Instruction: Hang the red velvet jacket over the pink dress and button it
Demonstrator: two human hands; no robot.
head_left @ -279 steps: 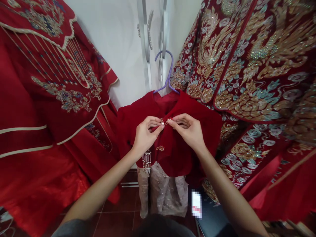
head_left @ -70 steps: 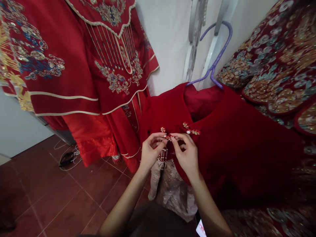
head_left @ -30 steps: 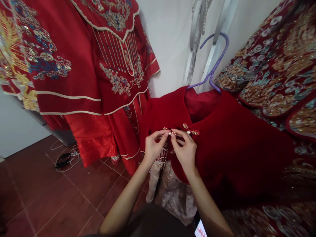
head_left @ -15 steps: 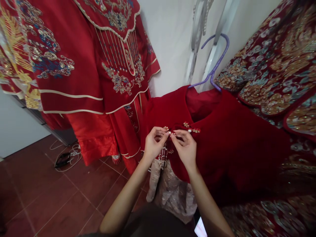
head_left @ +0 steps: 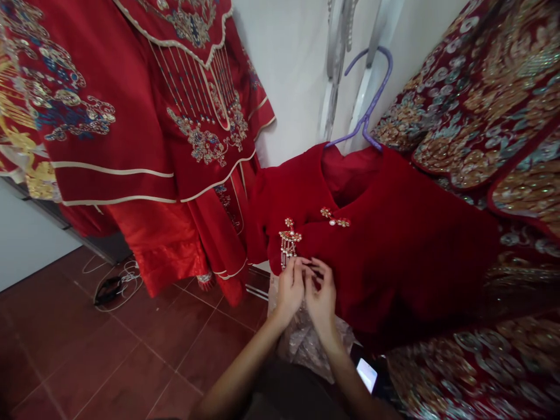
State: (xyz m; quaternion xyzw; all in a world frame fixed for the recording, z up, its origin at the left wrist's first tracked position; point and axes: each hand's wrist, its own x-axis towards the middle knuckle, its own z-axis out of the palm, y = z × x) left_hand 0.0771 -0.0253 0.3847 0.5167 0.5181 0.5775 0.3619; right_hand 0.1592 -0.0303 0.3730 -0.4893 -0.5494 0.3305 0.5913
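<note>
A red velvet jacket [head_left: 367,262] hangs in front of me on a purple hanger [head_left: 371,108]. Both hands are closed in a pinch at its front edge, fingertips close together. My left hand [head_left: 291,291] is just under a beaded tassel ornament [head_left: 289,248]. To its right, my right hand [head_left: 321,291] has thumb and forefinger bent at the same edge. The fingers hide the exact bit of jacket between them. Higher up, a pearl-and-gold frog button [head_left: 335,219] lies across the front opening near the neckline.
Red embroidered garments [head_left: 196,134] hang at left, and a heavily sequinned one [head_left: 472,116] at right. Clear plastic wrapping [head_left: 306,344] shows below the jacket. A lit phone [head_left: 366,374] is at lower right. Cables [head_left: 129,280] lie on the tiled floor [head_left: 131,361].
Both hands have let go of the pearl fastening by the tassel ornament and moved down to a lower spot on the jacket's edge. The tassel ornament is now uncovered.
</note>
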